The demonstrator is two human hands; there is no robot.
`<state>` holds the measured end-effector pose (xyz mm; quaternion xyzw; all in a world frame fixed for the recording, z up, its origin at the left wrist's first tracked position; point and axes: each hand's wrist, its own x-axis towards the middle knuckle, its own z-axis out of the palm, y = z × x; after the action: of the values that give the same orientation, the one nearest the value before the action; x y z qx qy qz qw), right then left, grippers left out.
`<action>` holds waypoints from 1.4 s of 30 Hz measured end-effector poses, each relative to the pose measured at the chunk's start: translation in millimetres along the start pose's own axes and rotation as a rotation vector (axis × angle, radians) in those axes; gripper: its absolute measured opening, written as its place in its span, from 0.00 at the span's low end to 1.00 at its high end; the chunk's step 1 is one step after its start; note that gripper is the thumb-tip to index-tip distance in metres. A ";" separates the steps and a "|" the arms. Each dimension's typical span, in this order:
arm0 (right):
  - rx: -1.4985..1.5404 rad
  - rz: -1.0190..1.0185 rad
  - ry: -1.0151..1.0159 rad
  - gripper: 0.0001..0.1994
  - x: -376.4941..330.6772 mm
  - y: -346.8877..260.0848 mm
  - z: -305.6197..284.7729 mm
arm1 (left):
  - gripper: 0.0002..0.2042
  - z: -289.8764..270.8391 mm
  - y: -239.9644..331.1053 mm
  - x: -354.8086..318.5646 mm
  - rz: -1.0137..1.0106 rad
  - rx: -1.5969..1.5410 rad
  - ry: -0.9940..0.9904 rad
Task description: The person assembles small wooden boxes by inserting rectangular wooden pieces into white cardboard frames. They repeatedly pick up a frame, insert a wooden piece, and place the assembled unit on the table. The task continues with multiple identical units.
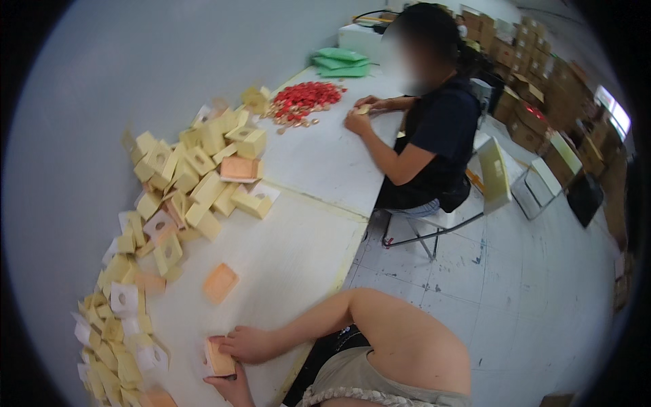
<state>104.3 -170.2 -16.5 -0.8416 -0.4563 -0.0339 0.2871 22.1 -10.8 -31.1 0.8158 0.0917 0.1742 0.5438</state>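
Both of my hands hold a small peach-coloured box with a white part along its left side, low over the white table. My right hand reaches in from the right, its fingers closed on the upper right of the box. From below, my left hand grips the lower end, and part of it is cut off by the picture's edge. Just beyond them, apart from my hands, a peach-coloured tray-like piece lies on the table.
A long heap of pale yellow folded boxes, some with round holes, runs along the wall. Farther up lie red and gold pieces and green packets. A co-worker sits at the table's right side. Chairs and stacked cartons stand right.
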 end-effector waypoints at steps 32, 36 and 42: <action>-0.223 -0.179 0.280 0.15 -7.7 9.6 2.9 | 0.42 -12.4 12.7 4.8 0.229 0.358 0.056; -0.133 -0.301 0.264 0.15 5.3 17.0 -29.9 | 0.41 -16.3 17.8 -1.5 0.160 0.250 0.021; 0.050 -0.366 0.085 0.11 -9.4 62.3 -49.5 | 0.34 -25.5 28.2 27.6 0.046 -0.230 -0.247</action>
<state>158.1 -228.7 -6.5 -0.7349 -0.5900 -0.1100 0.3158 36.7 9.3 8.8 0.7652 -0.0151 0.0946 0.6367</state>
